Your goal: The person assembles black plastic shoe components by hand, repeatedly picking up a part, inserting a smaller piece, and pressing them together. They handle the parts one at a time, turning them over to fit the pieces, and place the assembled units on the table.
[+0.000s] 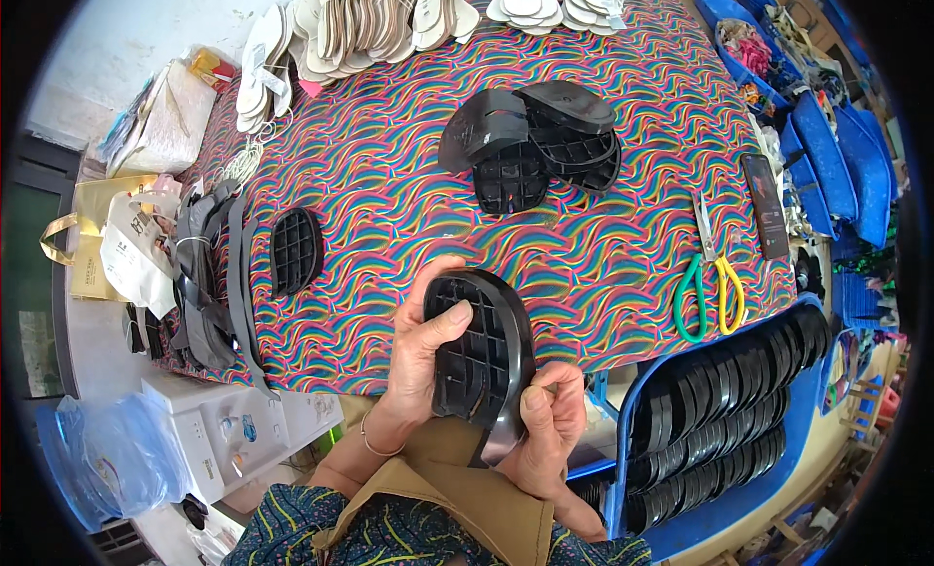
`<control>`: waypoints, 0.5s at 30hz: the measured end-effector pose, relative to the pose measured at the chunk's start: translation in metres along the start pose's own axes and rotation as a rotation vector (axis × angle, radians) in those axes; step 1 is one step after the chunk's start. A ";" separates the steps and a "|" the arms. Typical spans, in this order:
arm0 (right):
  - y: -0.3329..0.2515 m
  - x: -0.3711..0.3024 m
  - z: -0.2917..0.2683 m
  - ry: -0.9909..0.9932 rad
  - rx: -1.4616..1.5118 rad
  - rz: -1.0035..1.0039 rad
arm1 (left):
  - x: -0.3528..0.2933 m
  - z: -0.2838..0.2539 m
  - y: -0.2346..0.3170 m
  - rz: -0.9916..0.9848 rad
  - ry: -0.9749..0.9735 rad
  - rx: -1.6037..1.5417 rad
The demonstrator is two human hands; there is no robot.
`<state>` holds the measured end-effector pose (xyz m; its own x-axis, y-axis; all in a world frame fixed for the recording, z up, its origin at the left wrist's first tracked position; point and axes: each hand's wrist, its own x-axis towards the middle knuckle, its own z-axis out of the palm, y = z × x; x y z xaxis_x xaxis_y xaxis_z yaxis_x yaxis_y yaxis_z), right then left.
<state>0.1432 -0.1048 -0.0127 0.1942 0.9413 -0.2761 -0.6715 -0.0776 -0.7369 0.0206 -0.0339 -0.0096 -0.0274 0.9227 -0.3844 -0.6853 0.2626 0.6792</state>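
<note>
Just above the brown apron (457, 488), at the near edge of the table, we see a black sole (486, 347), gridded face up. The left hand (416, 347) grips it, thumb on the grid; the right hand (553, 425) pinches the shiny black strip (506, 435) at its lower right edge. No lettering on it legible to us. Near right: blue bin (624, 439), rows of black pieces. Left: white box (199, 439) with small coloured printing. Beyond, we note scissors (707, 250), green and yellow handles; a loose sole (295, 253); a white bag (131, 259), dark print; a phone (764, 206), small pale screen text. Farther: piled black pieces (486, 128), one faintly marked; bundled pale insoles (365, 26).
</note>
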 end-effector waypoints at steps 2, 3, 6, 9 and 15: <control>0.005 0.001 -0.004 -0.009 0.004 -0.023 | 0.001 -0.001 -0.003 -0.043 0.006 -0.036; 0.007 0.002 -0.006 -0.012 0.012 -0.043 | 0.001 0.000 -0.006 -0.069 0.009 -0.056; 0.014 0.004 -0.007 -0.006 0.085 -0.068 | -0.002 0.000 -0.014 -0.135 0.030 -0.094; 0.015 0.005 -0.003 -0.004 0.155 -0.090 | -0.005 -0.003 -0.023 -0.166 0.000 -0.161; 0.006 0.013 -0.008 -0.105 0.278 0.060 | -0.005 0.010 -0.020 -0.133 0.062 -0.049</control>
<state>0.1478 -0.0955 -0.0256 0.0830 0.9677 -0.2379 -0.8526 -0.0546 -0.5197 0.0419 -0.0409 -0.0152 0.0221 0.8613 -0.5077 -0.7208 0.3656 0.5889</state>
